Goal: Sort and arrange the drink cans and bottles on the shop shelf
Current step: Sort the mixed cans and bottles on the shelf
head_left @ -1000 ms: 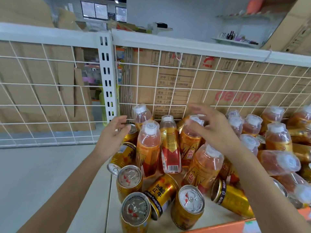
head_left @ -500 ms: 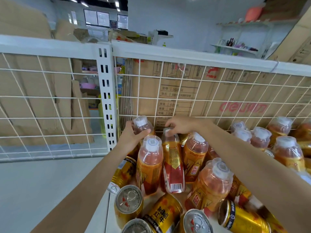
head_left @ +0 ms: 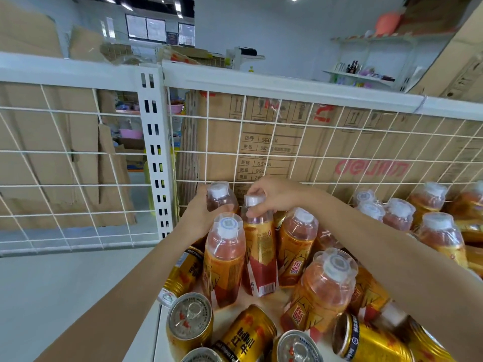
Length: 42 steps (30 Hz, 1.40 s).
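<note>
— Where did we have the bottles?

— At the back left corner of the shelf [head_left: 283,300], hard against the wire mesh [head_left: 261,126]. Our left hand [head_left: 198,218] was wrapped round the shoulder of the rearmost bottle [head_left: 220,197], its fingers [head_left: 223,207] curled on it. Our right hand [head_left: 271,194] pinched the neck of the red-labelled bottle [head_left: 260,254] just beside it, fingertips [head_left: 254,212] closed around the cap.

— How did we judge they would handle?

— Full, so fairly heavy for their size. The plastic looked thin enough to give a little, and the glossy sleeves and clear overcaps seemed likely to slip. We thought the shoulder or body a safer hold than the cap.

— And what stood in the way?

— A front bottle [head_left: 224,259] stood touching both. A leaning bottle [head_left: 324,291] tipped toward the front edge. The gold cans [head_left: 189,320] crowded the front left corner, some upright, some lying and liable to roll. More bottles were crowded along the right side. We saw little bare shelf for setting anything down.
</note>
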Available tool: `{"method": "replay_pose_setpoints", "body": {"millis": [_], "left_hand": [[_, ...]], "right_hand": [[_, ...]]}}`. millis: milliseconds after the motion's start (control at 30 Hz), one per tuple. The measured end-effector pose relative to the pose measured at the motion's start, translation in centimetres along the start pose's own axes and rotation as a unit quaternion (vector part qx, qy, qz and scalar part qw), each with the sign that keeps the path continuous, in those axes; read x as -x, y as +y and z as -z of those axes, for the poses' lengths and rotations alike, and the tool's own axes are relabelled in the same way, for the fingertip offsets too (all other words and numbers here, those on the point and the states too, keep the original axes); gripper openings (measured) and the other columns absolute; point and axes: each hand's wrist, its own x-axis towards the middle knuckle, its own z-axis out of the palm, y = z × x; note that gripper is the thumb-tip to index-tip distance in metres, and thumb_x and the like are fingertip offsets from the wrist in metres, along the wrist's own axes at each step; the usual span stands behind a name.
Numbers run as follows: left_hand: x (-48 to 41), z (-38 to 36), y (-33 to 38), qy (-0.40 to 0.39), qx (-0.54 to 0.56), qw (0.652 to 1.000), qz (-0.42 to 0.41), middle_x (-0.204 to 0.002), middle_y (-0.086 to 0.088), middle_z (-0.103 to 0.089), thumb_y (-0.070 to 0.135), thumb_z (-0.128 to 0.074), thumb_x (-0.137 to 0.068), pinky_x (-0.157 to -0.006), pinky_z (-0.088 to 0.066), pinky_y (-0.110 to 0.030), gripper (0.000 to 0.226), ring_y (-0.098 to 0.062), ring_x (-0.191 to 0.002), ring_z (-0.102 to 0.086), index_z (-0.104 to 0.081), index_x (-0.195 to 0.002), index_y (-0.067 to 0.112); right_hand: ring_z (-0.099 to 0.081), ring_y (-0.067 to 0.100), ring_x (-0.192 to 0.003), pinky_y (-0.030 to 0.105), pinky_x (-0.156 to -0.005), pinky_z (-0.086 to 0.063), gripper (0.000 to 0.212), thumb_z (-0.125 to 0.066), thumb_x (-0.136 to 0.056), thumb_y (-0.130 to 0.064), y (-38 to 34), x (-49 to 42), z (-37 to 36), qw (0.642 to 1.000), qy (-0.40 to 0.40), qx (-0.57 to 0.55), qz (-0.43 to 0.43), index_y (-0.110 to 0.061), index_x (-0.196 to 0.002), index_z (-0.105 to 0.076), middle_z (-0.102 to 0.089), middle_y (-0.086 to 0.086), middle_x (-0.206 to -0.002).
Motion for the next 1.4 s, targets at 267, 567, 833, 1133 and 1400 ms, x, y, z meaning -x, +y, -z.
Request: {"method": "replay_pose_setpoints", "body": {"millis": [267, 567, 833, 1133, 1400], "left_hand": [[0.2, 0.5, 0.4, -0.093, 0.002, 0.996, -0.012, -0.110, 0.011, -0.057, 0.011, -0.074, -0.077, -0.085, -0.047, -0.015, 0.060, 0.001, -0.098, -0.055, -0.043, -0.129, 0.019], [2.0, 1.2, 0.6, -0.086, -0.038, 0.996, -0.011, -0.130, 0.000, -0.055, 0.015, -0.060, -0.089, -0.098, -0.042, -0.027, 0.051, -0.013, -0.114, -0.053, -0.044, -0.137, 0.014], [8.0, 4.0, -0.7, 0.038, -0.032, 0.999, 0.019, -0.109, 0.010, -0.059, 0.014, -0.057, -0.091, -0.085, -0.040, -0.019, 0.024, -0.001, -0.099, -0.053, -0.057, -0.114, 0.022], [11.8, 3.3, -5.7, -0.010, -0.105, 0.973, 0.206, -0.125, -0.005, -0.055, 0.049, -0.067, -0.076, -0.093, -0.043, -0.034, 0.066, -0.020, -0.108, -0.054, -0.047, -0.129, 0.016], [10.1, 2.4, -5.6, -0.052, -0.138, 0.953, 0.263, -0.099, -0.003, -0.064, 0.069, -0.066, -0.056, -0.085, -0.050, -0.037, 0.075, -0.020, -0.089, -0.061, -0.057, -0.110, 0.016]], "right_hand": [[-0.048, 0.012, -0.113, 0.031, -0.093, -0.040, 0.057, -0.077, -0.074, -0.032, 1.0, 4.6, -0.7, 0.995, 0.071, 0.046, 0.052, -0.021, -0.122, -0.049, -0.053, -0.006, -0.125], [-0.045, 0.014, -0.120, 0.037, -0.099, -0.039, 0.065, -0.074, -0.076, -0.030, 0.8, 6.1, -2.8, 0.989, 0.097, 0.057, 0.094, -0.025, -0.133, -0.042, -0.045, -0.006, -0.134], [-0.042, 0.016, -0.127, 0.032, -0.101, -0.037, 0.064, -0.061, -0.087, -0.037, 0.1, 9.3, -4.0, 0.977, 0.185, 0.077, 0.067, -0.029, -0.143, -0.031, -0.042, -0.004, -0.141], [-0.062, 0.020, -0.093, 0.031, -0.072, -0.044, 0.052, -0.061, -0.086, -0.039, -1.0, 14.9, -7.9, 0.936, 0.348, 0.061, -0.013, -0.023, -0.134, -0.047, -0.054, -0.002, -0.129], [-0.052, 0.022, -0.108, 0.034, -0.080, -0.049, 0.041, -0.064, -0.084, -0.026, 0.6, 15.6, -10.7, 0.902, 0.427, 0.052, -0.029, -0.014, -0.123, -0.057, -0.059, 0.003, -0.118]]}}
